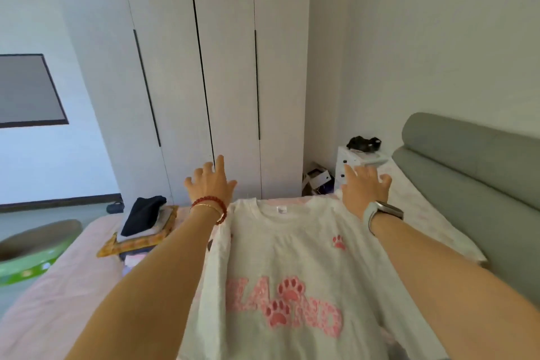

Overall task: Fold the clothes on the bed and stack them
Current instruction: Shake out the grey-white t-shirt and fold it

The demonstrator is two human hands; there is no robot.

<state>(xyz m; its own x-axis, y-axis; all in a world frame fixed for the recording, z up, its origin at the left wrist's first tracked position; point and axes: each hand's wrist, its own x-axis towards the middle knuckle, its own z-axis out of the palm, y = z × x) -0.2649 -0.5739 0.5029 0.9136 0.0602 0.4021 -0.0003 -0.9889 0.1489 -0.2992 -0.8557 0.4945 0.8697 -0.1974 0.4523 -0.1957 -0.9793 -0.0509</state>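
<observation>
A white T-shirt [295,254] with pink letters and paw prints lies spread flat on the pink bed [55,301], collar at the far edge. My left hand [211,184] hovers with fingers spread above the shirt's left shoulder. Over the right shoulder, my right hand [363,188] is stretched out the same way, fingers straight. Neither hand holds cloth. To the left on the bed sits a stack of folded clothes [146,221], a dark garment on top, white and yellow-patterned ones under it.
A white wardrobe [204,82] stands just past the bed's far edge. The grey padded headboard [467,172] runs along the right. A small white nightstand [356,164] with a dark object is in the corner. A green round thing [32,254] sits at the left.
</observation>
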